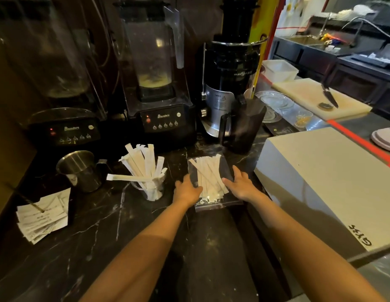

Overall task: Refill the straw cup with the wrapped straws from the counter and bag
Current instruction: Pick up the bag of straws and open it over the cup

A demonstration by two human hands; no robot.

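A clear plastic bag (213, 182) lies flat on the dark marble table (107, 232), and it serves as the landmark here. Inside it a sheaf of white wrapped straws (208, 175) lies with long axes running roughly away from the person toward the machines, a few crossed at slight angles to the rest.

The left hand (186, 190) rests on the bag's left edge, fingers spread flat and palm down; its grip is open and closed on nothing. The right hand (240, 184) lies on the bag's right edge in the same manner, fingers extended over the plastic, nothing pinched.

Just left of the bag stands the clear straw cup (149, 189), upright, with wrapped straws fanning up and leftward out of its mouth; one straw (126, 177) lies nearly level across the rim, pointing left. Farther left of the bag sits a steel pitcher (80, 171), and beyond that a stack of paper slips (42, 219). Behind the bag stand a blender (158, 83) and a black jug (242, 125). To the bag's right sits a white box (320, 182).
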